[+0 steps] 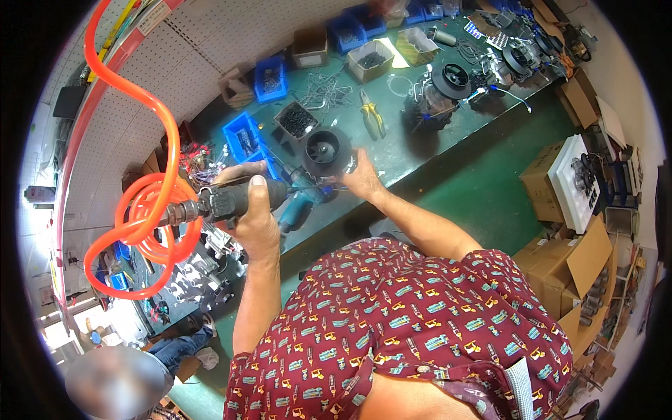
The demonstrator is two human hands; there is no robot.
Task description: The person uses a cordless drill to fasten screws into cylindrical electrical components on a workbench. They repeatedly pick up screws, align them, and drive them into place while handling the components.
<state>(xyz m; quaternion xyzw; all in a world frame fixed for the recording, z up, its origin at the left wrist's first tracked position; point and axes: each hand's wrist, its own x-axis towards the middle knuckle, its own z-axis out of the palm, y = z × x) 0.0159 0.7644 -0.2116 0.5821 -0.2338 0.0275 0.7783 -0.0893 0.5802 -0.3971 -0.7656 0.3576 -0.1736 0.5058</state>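
Note:
My left hand (257,215) is closed round a black air-powered driver (234,199), its thin bit pointing right toward a black round fan housing (326,151). A coiled orange air hose (170,133) joins the driver's rear end. My right hand (362,178) grips the near right edge of the fan housing, whose round opening shows an impeller inside. The bit's tip is close to the housing's lower side; whether they touch I cannot tell. Just below them a teal power tool (297,211) lies on the green bench (392,157).
Yellow-handled pliers (372,116) lie beyond my right hand. A box of black screws (297,120) and a blue bin (244,137) stand behind the housing. Several motor assemblies (432,98) sit along the right. Cardboard boxes (553,269) stand at right; another person (119,381) is at lower left.

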